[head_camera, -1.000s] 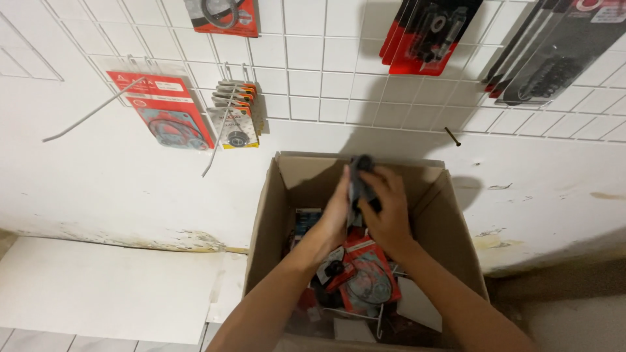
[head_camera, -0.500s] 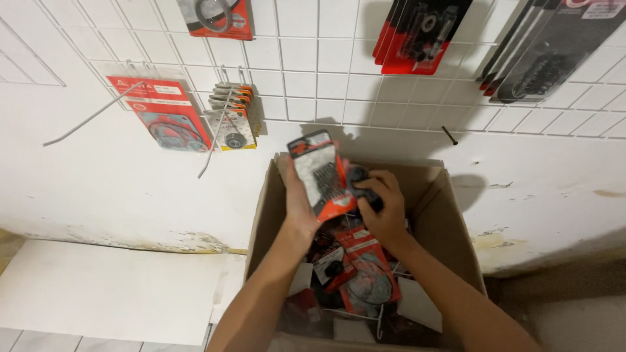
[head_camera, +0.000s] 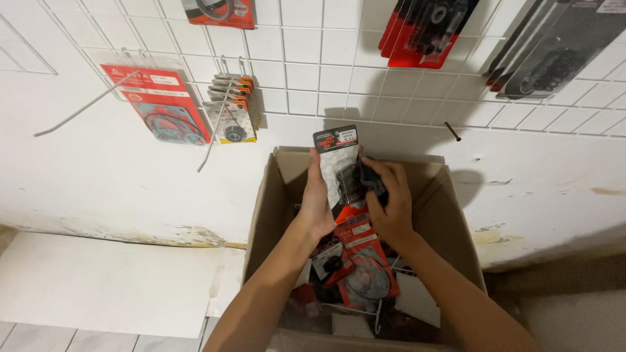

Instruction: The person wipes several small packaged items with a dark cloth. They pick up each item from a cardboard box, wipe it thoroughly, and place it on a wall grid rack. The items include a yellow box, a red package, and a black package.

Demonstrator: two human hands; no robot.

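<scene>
My left hand (head_camera: 317, 195) holds a flat black-and-red parts packet (head_camera: 342, 164) upright above an open cardboard box (head_camera: 450, 215). Its thumb lies along the packet's left edge. My right hand (head_camera: 391, 202) grips the same packet from the right, with a small dark item pinched against it. The box holds several more red and black packets (head_camera: 362, 267), partly hidden under my forearms.
A white wire grid wall (head_camera: 306, 58) carries hanging packets: a red one (head_camera: 160, 104) at left, a stack of small cards (head_camera: 229, 107) on a hook, and red and black packs (head_camera: 424, 29) at top right. Bare hooks (head_camera: 85, 104) stick out at left. A white panel (head_camera: 98, 280) lies on the floor.
Both hands came up out of the box. The left hand lifted the black-and-red packet upright in front of the wall, and the right hand now steadies it.
</scene>
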